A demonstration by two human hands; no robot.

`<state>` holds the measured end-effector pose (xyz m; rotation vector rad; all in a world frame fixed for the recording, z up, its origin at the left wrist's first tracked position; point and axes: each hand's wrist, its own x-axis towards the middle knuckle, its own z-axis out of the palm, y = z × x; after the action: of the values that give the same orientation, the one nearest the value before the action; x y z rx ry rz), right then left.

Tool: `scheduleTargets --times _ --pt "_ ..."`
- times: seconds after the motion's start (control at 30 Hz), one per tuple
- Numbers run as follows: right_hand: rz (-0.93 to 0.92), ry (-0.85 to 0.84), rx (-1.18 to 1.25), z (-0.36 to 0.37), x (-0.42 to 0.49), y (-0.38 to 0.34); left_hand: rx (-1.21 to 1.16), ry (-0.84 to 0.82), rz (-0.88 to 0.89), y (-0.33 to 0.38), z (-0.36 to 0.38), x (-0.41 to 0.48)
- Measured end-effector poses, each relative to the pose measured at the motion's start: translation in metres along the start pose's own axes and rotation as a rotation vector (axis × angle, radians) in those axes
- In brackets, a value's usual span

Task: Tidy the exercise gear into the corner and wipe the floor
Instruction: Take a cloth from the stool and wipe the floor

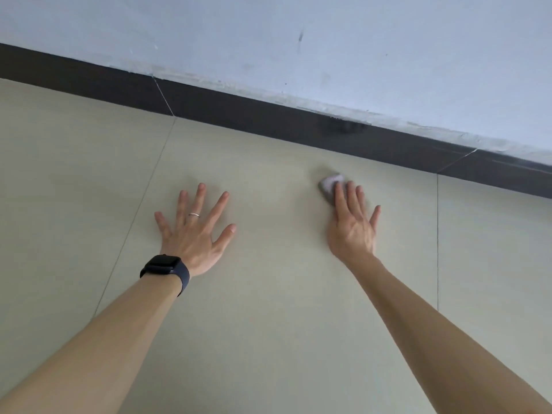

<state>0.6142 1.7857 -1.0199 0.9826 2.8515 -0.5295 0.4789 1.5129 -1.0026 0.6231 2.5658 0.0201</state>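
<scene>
My right hand point(352, 225) lies flat on the pale tiled floor point(268, 294), its straight fingers pressing a small grey cloth point(328, 186) against the tile. Only the cloth's far end shows beyond my fingertips. My left hand point(194, 231) rests palm down on the floor to the left, fingers spread wide, with a ring on one finger and a dark watch on the wrist. No exercise gear is in view.
A dark skirting board point(268, 118) runs diagonally along the foot of a white scuffed wall point(328, 40), a short way beyond the cloth. Thin grout lines point(437, 234) cross the floor left and right of my hands.
</scene>
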Motion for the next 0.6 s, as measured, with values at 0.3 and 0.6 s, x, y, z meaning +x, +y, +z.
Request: scheduleTargets --times 0.3,0.6 --pt "0.454 0.084 0.197 0.003 0.082 -0.086 -0.007 -0.163 -0.002 -0.01 -0.003 0.022" --pt "-0.438 -0.119 -0.079 0.047 -0.047 -0.12 -0.095 -0.164 0.038 -0.013 -0.007 0.021"
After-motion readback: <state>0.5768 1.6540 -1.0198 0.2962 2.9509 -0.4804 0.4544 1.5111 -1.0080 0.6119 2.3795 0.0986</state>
